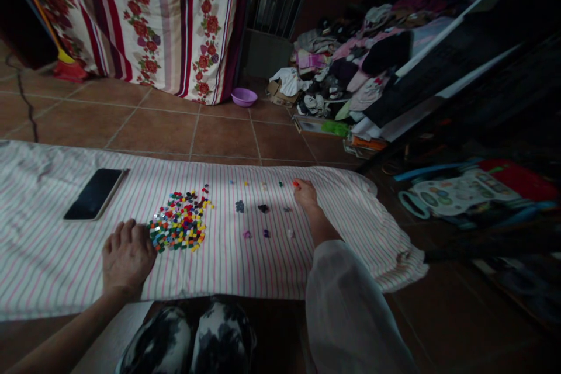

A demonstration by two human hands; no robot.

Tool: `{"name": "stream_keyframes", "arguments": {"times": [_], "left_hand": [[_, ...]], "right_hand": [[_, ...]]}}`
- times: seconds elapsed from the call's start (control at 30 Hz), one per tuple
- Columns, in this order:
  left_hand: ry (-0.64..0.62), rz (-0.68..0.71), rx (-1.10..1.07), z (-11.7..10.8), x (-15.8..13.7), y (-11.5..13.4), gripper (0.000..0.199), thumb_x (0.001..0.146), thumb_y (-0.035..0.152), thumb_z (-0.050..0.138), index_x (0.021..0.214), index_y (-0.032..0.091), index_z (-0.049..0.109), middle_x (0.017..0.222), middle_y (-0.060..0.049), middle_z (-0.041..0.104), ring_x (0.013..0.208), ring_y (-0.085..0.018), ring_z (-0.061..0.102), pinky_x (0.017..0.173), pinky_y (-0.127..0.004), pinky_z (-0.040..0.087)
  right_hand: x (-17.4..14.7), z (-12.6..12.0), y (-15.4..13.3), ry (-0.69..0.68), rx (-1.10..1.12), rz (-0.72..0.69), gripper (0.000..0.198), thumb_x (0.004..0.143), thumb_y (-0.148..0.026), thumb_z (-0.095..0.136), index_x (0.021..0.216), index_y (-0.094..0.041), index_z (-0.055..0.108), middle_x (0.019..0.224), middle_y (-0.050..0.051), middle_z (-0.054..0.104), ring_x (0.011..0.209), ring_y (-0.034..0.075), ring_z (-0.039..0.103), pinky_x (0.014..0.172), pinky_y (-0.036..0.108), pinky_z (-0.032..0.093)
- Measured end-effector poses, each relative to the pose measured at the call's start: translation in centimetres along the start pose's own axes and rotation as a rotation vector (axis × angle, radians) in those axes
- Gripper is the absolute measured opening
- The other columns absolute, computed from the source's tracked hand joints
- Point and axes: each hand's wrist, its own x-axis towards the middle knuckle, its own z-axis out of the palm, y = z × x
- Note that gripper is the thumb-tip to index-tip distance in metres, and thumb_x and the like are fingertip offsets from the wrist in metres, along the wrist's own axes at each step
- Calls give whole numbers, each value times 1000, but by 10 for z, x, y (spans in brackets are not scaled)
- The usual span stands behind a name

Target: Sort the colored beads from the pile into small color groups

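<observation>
A heap of small multicoloured cube beads (179,222) lies on the striped cloth (210,274). My left hand (128,254) rests palm down against the heap's left edge, fingers laid on the cloth, holding nothing. To the right, small sorted groups stand in rows: grey beads (239,206), black beads (263,208), pink-purple beads (247,234), dark purple beads (266,234) and white beads (290,234). At the far right of the back row, my right hand (305,193) has its fingertips pinched on orange beads (296,183); the fingers partly hide them. A green bead (280,184) sits just left.
A phone (94,194) lies on the cloth at left. Beyond the cloth are a tiled floor, a purple basin (243,97), a floral curtain (175,23) and a heap of clothes (350,64). My knees (188,336) are below the near edge.
</observation>
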Motion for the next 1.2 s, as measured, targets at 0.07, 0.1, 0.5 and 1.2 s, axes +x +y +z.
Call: {"name": "stream_keyframes", "arguments": {"times": [0.07,0.1,0.5,1.2], "left_hand": [[3,4,-6,1,0,0,33,89,30,35,107,11,56,126,-19,55,125,-35,44,100,-48,37],[6,5,-8,1,0,-1,34,89,30,35,107,11,56,126,-19,55,125,-35,44,100,-48,37],[1,8,8,-1,0,-1,34,90,30,33,106,11,57,126,-18,54,125,-35,45,100,-47,36],[-43,-29,-101,-3,0,-2,34,86,27,38,109,11,57,130,-19,52,129,-33,38,103,-49,30]], "right_hand": [[0,1,-1,-3,16,5,40,80,-10,46,112,-15,70,99,11,69,94,19,61,90,27,45],[1,1,-1,-5,29,7,39,81,-10,47,111,-15,71,99,11,69,95,19,60,90,28,45],[-2,-2,2,18,126,82,45,77,-11,42,111,-15,70,98,9,70,96,20,62,92,31,45],[-85,-38,-119,86,456,-286,34,83,-15,41,103,-17,68,107,11,66,104,20,59,95,34,47]]}}
